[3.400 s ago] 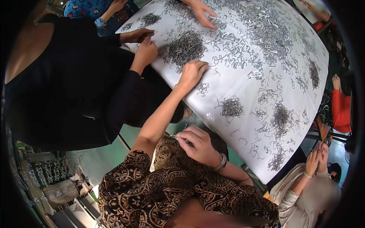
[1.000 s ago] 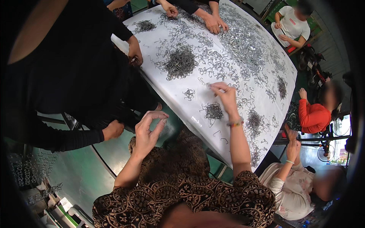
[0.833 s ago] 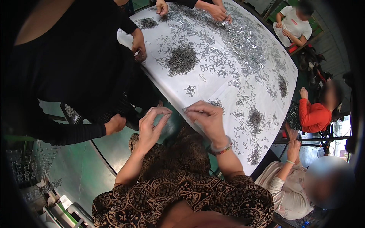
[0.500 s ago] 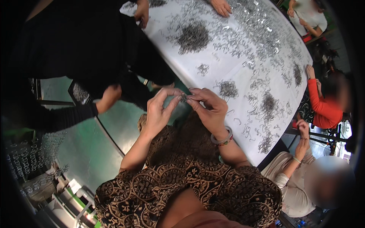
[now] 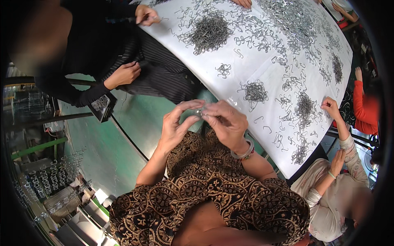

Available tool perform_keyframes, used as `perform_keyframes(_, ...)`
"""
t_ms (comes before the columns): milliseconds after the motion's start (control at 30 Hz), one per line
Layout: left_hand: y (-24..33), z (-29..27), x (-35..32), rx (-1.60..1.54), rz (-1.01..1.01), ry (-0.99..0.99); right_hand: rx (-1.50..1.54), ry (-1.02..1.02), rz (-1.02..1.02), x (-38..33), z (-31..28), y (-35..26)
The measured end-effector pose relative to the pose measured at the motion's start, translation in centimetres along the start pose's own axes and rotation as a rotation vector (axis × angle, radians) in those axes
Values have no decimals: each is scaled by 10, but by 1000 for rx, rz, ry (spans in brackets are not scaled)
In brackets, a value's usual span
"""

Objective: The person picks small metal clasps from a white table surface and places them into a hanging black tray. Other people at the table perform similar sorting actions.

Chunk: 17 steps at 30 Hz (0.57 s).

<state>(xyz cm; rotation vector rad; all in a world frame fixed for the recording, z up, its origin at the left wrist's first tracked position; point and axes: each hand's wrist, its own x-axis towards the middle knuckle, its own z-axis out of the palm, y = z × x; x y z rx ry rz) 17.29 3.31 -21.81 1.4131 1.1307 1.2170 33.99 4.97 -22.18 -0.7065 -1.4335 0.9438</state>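
My left hand (image 5: 176, 125) and my right hand (image 5: 227, 125) meet above my lap, just off the table's near edge. Both pinch with thumb and fingers around a small shiny metal hook (image 5: 199, 111); motion and the fingertips blur its exact shape. A bangle and a beaded bracelet circle my right wrist. Nearest my right hand on the white-covered table (image 5: 242, 76) lies a small pile of bent wire S-hooks (image 5: 255, 91). Farther off is a larger, dense heap of hooks (image 5: 210, 33), with many more scattered toward the far side.
A person in black (image 5: 94, 45) sits at the left, one hand over the table edge. A tray of metal pieces (image 5: 101, 105) is near them. People in red (image 5: 365, 108) and in pale patterned clothing (image 5: 328, 197) work at the right. Hanging hooks (image 5: 53, 176) fill the lower left.
My hands stay together at the metal hook, their fingers shifting slightly. The person at the left has raised a hand holding a hook; the one at lower right now reaches onto the table.
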Motion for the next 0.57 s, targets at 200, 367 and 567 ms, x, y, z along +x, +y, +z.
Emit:
perform_keyframes(200,-38,4,92,450,95,-50,100,-9,30,-1,-2,-5)
perform_keyframes(367,-95,60,197,712,495,-276,103,-5,44,-2,1,-3)
perform_keyframes(567,-127,74,216,1153,594,-443,82,-37,155,-14,-6,1)
